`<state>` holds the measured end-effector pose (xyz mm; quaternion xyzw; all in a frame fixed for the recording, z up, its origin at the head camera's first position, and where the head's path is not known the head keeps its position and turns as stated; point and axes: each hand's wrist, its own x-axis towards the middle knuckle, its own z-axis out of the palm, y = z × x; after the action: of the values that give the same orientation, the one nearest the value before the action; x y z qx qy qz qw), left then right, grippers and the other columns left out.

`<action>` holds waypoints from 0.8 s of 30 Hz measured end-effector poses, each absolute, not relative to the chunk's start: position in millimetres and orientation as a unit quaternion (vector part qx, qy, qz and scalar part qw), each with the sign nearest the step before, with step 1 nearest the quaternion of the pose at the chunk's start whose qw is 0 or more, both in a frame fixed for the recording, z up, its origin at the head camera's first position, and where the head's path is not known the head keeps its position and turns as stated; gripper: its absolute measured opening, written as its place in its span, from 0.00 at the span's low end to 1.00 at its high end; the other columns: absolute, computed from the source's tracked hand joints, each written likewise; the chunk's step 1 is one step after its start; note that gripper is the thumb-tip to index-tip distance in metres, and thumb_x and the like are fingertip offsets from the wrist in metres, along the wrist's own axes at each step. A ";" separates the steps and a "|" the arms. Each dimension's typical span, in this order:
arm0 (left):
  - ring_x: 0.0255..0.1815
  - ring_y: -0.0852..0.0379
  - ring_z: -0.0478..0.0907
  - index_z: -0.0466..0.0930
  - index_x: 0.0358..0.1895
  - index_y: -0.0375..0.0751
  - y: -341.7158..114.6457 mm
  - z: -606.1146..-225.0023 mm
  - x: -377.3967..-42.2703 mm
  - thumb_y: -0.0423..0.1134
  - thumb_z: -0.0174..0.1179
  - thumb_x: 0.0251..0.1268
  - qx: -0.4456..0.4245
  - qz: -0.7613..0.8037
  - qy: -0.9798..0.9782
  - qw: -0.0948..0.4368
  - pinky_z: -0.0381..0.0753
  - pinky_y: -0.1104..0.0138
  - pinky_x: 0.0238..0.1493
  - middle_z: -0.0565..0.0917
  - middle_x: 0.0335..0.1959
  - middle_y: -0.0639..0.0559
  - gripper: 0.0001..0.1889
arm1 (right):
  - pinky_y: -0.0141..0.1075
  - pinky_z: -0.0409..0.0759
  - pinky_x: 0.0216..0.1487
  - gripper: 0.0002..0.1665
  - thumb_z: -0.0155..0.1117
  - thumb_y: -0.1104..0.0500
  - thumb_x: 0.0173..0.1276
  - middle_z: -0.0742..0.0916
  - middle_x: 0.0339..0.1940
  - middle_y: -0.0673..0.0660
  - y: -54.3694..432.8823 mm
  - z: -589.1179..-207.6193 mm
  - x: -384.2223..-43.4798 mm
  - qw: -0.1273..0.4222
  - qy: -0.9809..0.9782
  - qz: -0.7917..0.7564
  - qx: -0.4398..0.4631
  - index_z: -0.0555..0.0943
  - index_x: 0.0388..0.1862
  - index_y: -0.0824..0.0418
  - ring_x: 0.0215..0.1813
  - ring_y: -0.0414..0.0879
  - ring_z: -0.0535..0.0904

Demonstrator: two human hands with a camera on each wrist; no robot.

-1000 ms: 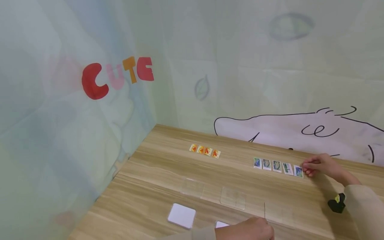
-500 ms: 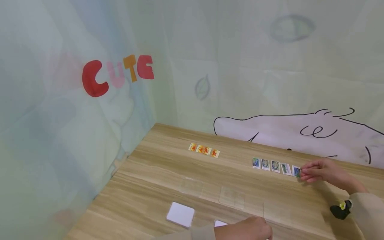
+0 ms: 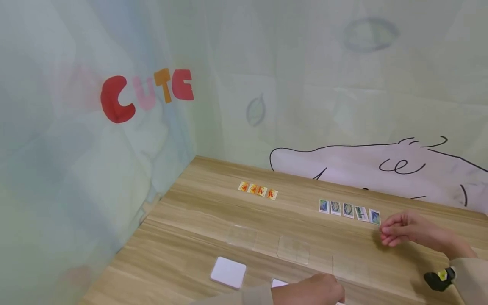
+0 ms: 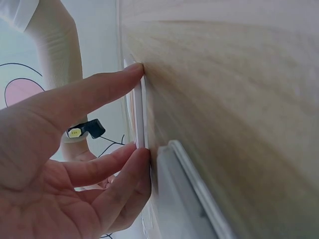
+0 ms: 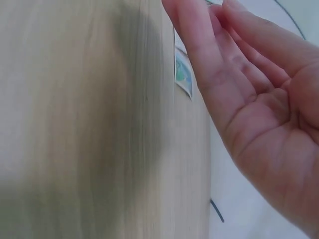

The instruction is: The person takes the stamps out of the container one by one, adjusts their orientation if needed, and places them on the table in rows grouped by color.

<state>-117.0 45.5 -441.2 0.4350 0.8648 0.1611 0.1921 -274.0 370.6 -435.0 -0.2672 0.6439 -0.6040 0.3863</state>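
Note:
At the bottom of the head view is my left hand (image 3: 310, 290). Its thumb and fingers pinch opposite edges of a flat white case (image 4: 139, 112), seen edge-on in the left wrist view. My right hand (image 3: 413, 233) hovers over the table, fingers loosely bent, with nothing visible in them. Just beyond its fingertips lies the end card (image 3: 375, 217) of a row of small picture cards (image 3: 347, 210) in blue and green; a corner card (image 5: 183, 74) shows behind the fingers in the right wrist view.
Small orange cards (image 3: 261, 191) lie in a row farther left. Clear plastic squares (image 3: 293, 249) lie mid-table, and a white rounded square (image 3: 228, 272) is nearer. Another white piece (image 3: 279, 282) is partly behind the left hand. Draped walls (image 3: 244, 123) border the table (image 3: 183, 250).
My right hand has drawn back toward me from the end card of the blue-green row, which lies uncovered. The left hand has stayed almost in place.

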 end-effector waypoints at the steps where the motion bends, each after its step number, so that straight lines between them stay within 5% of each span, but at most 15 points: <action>1: 0.24 0.75 0.71 0.89 0.38 0.44 45.2 -441.1 -116.8 0.44 0.64 0.66 0.429 0.174 0.863 0.203 0.69 0.85 0.31 0.84 0.27 0.63 0.09 | 0.45 0.82 0.48 0.13 0.48 0.74 0.75 0.85 0.46 0.71 369.2 -435.0 -271.1 0.384 0.648 -0.600 -0.269 0.74 0.52 0.82 0.47 0.54 0.86; 13: 0.17 0.73 0.66 0.89 0.32 0.46 42.7 -439.9 -111.7 0.42 0.64 0.63 0.446 0.167 0.862 0.176 0.67 0.84 0.23 0.76 0.17 0.66 0.07 | 0.46 0.82 0.48 0.14 0.51 0.72 0.75 0.85 0.45 0.72 350.9 -438.3 -232.1 0.388 0.656 -0.582 -0.284 0.73 0.52 0.85 0.47 0.51 0.86; 24: 0.22 0.73 0.70 0.89 0.36 0.44 45.6 -441.3 -114.0 0.42 0.64 0.65 0.433 0.159 0.867 0.191 0.68 0.85 0.28 0.81 0.24 0.63 0.07 | 0.44 0.83 0.49 0.13 0.49 0.74 0.75 0.87 0.44 0.68 338.1 -440.5 -208.9 0.406 0.627 -0.600 -0.287 0.72 0.51 0.85 0.47 0.49 0.85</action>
<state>-114.0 45.6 -441.3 0.4325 0.8668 0.1586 0.1909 -208.9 338.1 -440.5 -0.2871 0.6270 -0.5997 0.4060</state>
